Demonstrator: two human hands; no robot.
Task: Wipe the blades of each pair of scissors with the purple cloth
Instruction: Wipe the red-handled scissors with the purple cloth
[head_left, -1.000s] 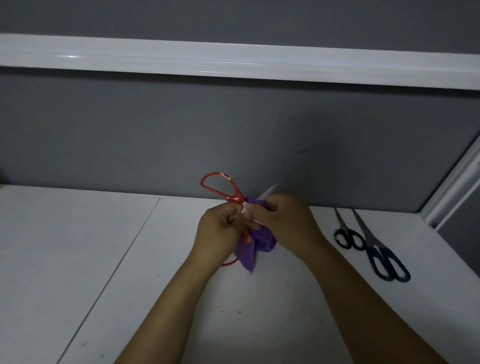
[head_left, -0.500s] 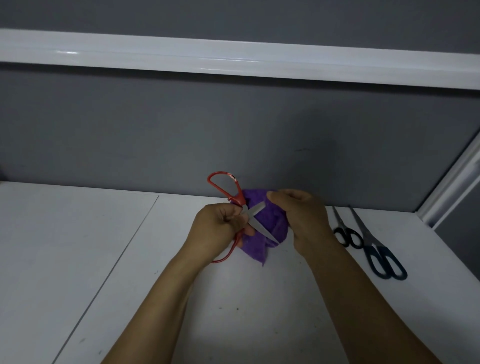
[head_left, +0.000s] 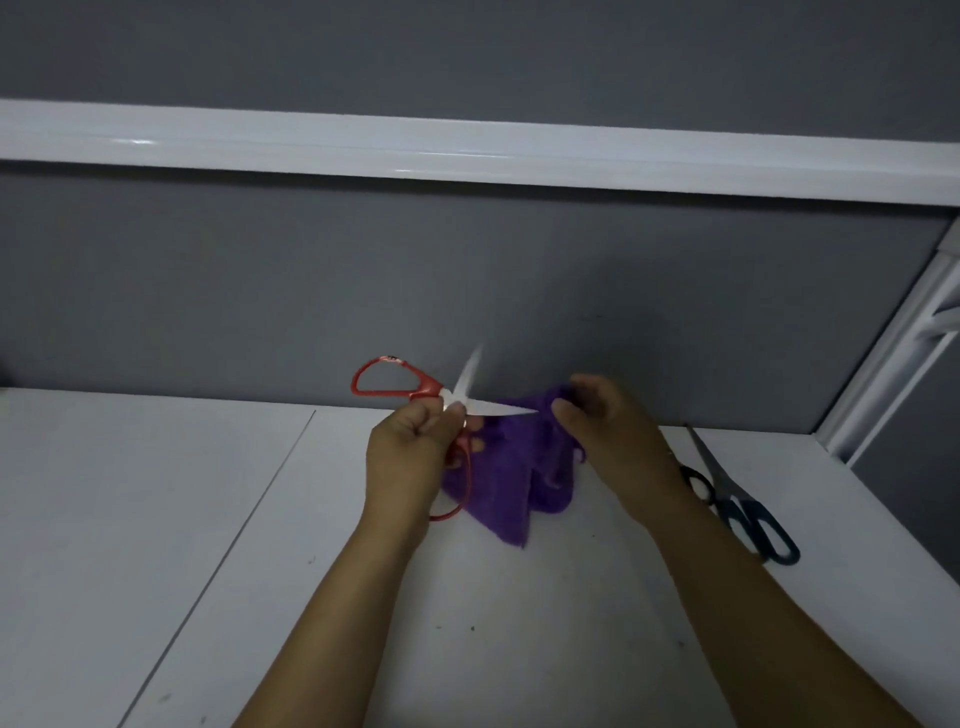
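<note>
A white table (head_left: 156, 519) meets a grey partition (head_left: 260, 286) crossed by what looks like a white rail (head_left: 467, 156).

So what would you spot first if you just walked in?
The red scissors, with the blades wide open, gripped by the left hand in the middle above the table. Just right of them droops the purple cloth, pinched by the right hand. Blue scissors and black scissors lie at the far right.
</note>
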